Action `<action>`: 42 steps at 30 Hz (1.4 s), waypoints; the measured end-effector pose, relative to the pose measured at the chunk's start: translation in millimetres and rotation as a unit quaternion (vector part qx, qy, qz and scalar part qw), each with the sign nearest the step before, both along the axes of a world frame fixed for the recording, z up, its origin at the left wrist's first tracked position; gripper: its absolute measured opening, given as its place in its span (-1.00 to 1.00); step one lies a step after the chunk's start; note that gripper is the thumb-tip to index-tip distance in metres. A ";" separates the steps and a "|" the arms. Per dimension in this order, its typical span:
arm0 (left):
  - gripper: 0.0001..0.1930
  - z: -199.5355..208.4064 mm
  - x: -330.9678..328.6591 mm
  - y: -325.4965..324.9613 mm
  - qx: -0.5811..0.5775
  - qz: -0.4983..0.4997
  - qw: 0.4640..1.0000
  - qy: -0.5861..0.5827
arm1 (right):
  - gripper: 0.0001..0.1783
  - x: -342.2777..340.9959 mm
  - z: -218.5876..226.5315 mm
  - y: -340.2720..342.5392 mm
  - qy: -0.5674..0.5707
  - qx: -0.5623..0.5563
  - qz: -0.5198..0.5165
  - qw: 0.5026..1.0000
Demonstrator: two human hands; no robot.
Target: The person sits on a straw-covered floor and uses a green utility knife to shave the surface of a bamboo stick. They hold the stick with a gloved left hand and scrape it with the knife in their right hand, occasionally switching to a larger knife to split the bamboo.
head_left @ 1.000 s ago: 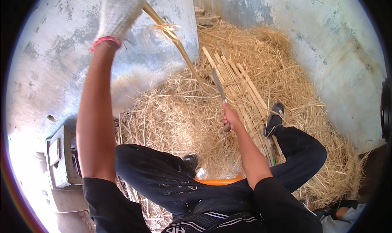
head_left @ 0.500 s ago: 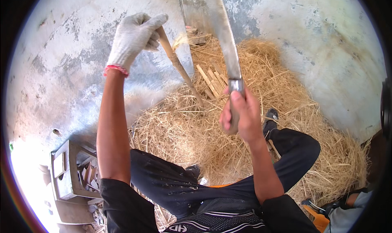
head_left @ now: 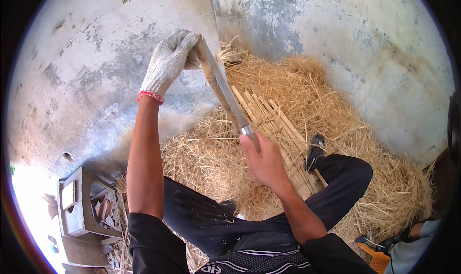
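Observation:
My left hand (head_left: 169, 62), in a white knit glove with a red cuff, grips the top end of a bamboo strip (head_left: 214, 84) that slants down to the right. My bare right hand (head_left: 263, 159) holds a long knife (head_left: 225, 94) by its handle. The blade lies along the strip, its tip close to the gloved fingers. Split bamboo slats (head_left: 273, 118) lie on a heap of straw-like shavings (head_left: 307, 110) beyond the hands. I sit with dark trousers, my right knee bent.
Stained concrete walls (head_left: 336, 29) meet in a corner behind the heap. A grey concrete block (head_left: 77, 207) with wood scraps stands at lower left. A black shoe (head_left: 314, 149) rests on the shavings. Another person's sleeve and an orange object (head_left: 374, 257) show at lower right.
The left hand came down from high up with the strip. The right hand raised the knife and then brought its blade down along the strip.

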State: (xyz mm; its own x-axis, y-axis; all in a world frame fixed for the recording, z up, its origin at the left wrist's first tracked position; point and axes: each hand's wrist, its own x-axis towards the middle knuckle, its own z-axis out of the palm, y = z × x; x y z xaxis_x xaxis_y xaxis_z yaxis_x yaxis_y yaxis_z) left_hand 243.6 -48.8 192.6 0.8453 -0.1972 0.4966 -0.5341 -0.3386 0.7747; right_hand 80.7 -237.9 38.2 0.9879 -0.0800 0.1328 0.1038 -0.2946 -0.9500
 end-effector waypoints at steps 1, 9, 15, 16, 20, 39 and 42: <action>-0.63 1.8 -1.9 2.2 0.003 0.009 1.000 0.000 | -0.68 -5.9 13.0 2.8 -0.066 -0.002 -0.016 0.998; -0.61 -10.4 -2.3 -3.3 -0.034 0.022 0.999 0.007 | -0.66 14.4 -10.8 25.7 -0.173 -0.038 -0.083 0.981; -0.59 -12.5 -1.8 -15.1 -0.050 0.002 0.999 0.003 | -0.60 29.3 -39.4 18.7 -0.124 -0.071 -0.077 0.987; -0.59 -15.2 -2.9 -17.3 -0.052 0.007 0.999 0.007 | -0.58 29.4 -43.3 15.8 -0.111 -0.059 -0.065 0.990; -0.57 -15.6 -2.8 -28.9 -0.061 0.007 0.998 0.005 | -0.50 26.2 -25.5 -18.8 0.201 0.465 0.175 0.844; -0.63 -33.2 10.0 -34.4 -0.116 0.004 0.993 -0.016 | -0.49 53.9 -142.7 -36.4 0.162 -0.209 -0.017 0.964; -0.63 -29.9 18.5 -31.2 -0.134 -0.022 0.990 -0.043 | -0.47 50.5 -155.3 -48.2 0.216 -0.097 -0.019 0.971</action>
State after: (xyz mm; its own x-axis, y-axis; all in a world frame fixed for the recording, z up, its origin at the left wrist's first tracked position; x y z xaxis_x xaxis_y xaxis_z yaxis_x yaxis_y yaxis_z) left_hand 262.1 -80.0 162.7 0.7905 -0.0846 0.6066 -0.6124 -0.1025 0.7838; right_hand 131.2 -286.1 -117.0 0.9518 -0.1326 -0.2765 -0.3060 -0.4682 -0.8289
